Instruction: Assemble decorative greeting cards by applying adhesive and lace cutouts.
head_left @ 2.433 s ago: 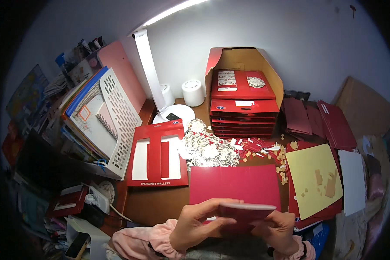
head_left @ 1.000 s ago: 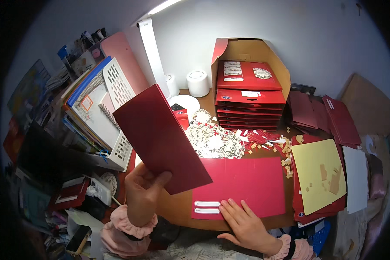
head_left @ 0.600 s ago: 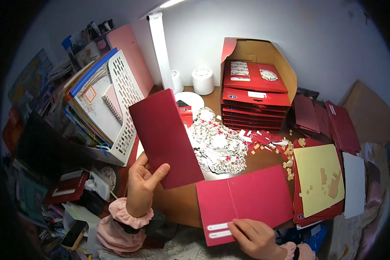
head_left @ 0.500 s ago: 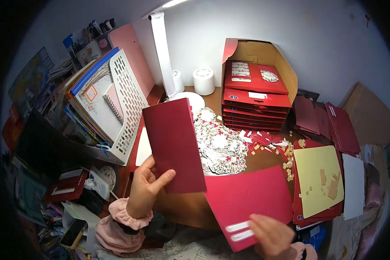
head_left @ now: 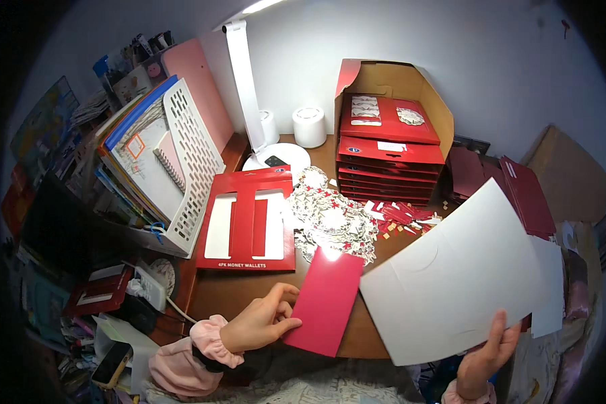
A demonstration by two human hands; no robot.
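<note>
My left hand (head_left: pixel 266 320) pinches the lower left edge of a narrow bright-red card (head_left: pixel 326 303) between thumb and fingers, low over the front of the table. To the right, my right hand (head_left: pixel 489 353) grips the lower edge of a large white card sheet (head_left: pixel 451 276), tilted with its white face toward me. Its other face is hidden. Beyond my left hand lies a red cardboard packaging sleeve (head_left: pixel 246 259) with a cut-out window. A heap of white paper cut-outs (head_left: pixel 333 215) with red bits sits beside the sleeve.
A box (head_left: pixel 397 74) of stacked red packs stands at the back. Left of it is a white desk lamp (head_left: pixel 246 87). Red scraps (head_left: pixel 400 212) lie before the box, dark-red cards (head_left: pixel 525 195) at the right. A white perforated file holder (head_left: pixel 195 161) stands at the left.
The dark-red folded card has left its raised place, uncovering the sleeve; my left hand is lower, at a bright-red card. My right hand moved right; a white face now shows where red did.
</note>
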